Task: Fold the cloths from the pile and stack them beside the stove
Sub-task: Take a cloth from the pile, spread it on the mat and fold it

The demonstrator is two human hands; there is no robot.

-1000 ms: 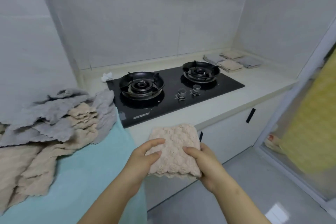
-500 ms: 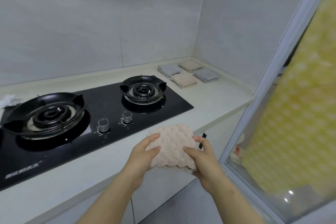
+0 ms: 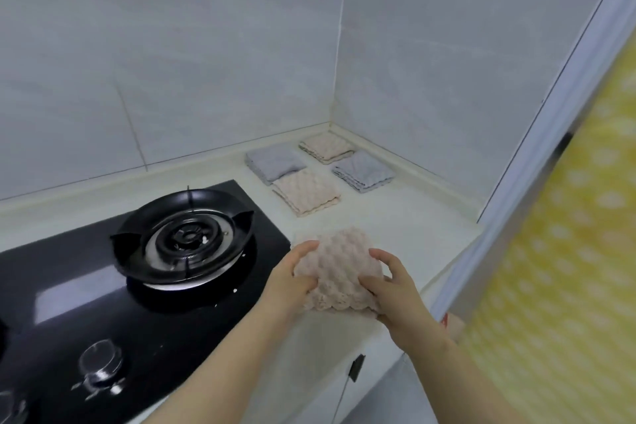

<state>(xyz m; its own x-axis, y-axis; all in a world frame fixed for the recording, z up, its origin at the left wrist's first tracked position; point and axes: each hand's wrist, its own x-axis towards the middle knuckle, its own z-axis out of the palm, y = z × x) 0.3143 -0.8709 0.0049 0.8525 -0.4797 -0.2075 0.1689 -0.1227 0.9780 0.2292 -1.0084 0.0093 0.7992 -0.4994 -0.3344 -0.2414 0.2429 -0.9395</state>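
**Both hands hold folded cloth right of stove**

Black stove [image 3: 103,306] takes the left of the surface [image 3: 406,217], with a burner [image 3: 186,237] near its right edge and a knob [image 3: 101,360] at its front. Left hand [image 3: 292,280] has its fingers clamped on the left edge of the cloth [image 3: 339,265], thumb on top. The cloth is folded, pinkish and bumpy. It sits over the front right of the surface, just right of the stove; can't tell if it touches down. Right hand [image 3: 399,291] has its fingers clamped on the cloth's right side. In the back right corner four folded pieces lie flat, close together: left grey [image 3: 275,162], near beige [image 3: 306,191], far beige [image 3: 327,146], right grey [image 3: 363,170]. Yellow curtain [image 3: 568,268] hangs past the surface's right edge.
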